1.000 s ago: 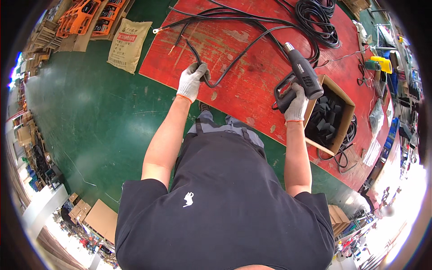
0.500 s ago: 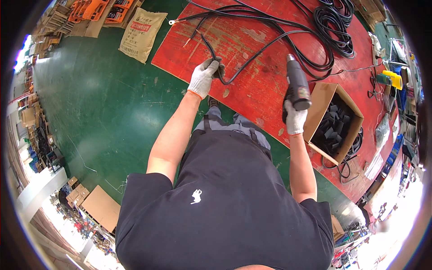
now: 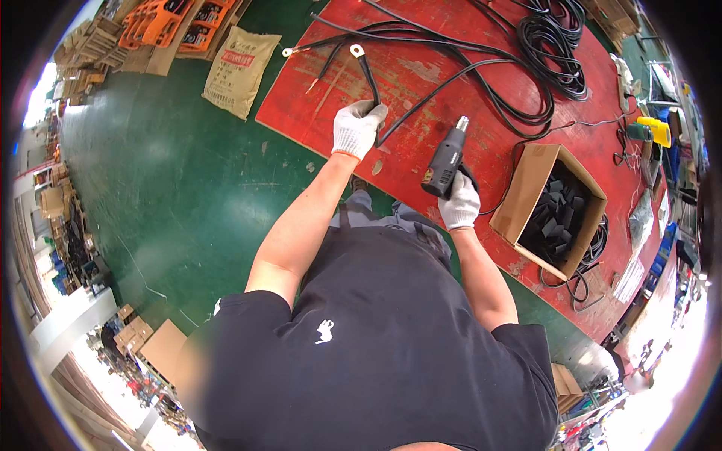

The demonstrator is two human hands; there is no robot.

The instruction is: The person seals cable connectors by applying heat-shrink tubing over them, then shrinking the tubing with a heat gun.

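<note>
In a white work glove, my left hand (image 3: 359,128) is closed round a black cable (image 3: 368,79) near its end. A ring-shaped metal lug (image 3: 356,51) tips that end, which points up and away from me. My gloved right hand (image 3: 460,201) grips a black heat gun (image 3: 445,159) by its handle, the metal nozzle facing away over the red tabletop (image 3: 421,109). The gun and the cable end are apart. Another cable end with a ring lug (image 3: 287,52) lies at the table's left corner, beside a bare copper wire end (image 3: 312,87).
An open cardboard box (image 3: 506,203) of short black sleeve pieces stands right of the heat gun. Coiled black cables (image 3: 553,49) lie at the far right. A printed sack (image 3: 239,73) and orange tool cases (image 3: 203,26) rest beyond the green floor at left.
My right hand has brought the heat gun leftward, closer to my left hand. The cable end in my left hand has swung up, its lug now showing.
</note>
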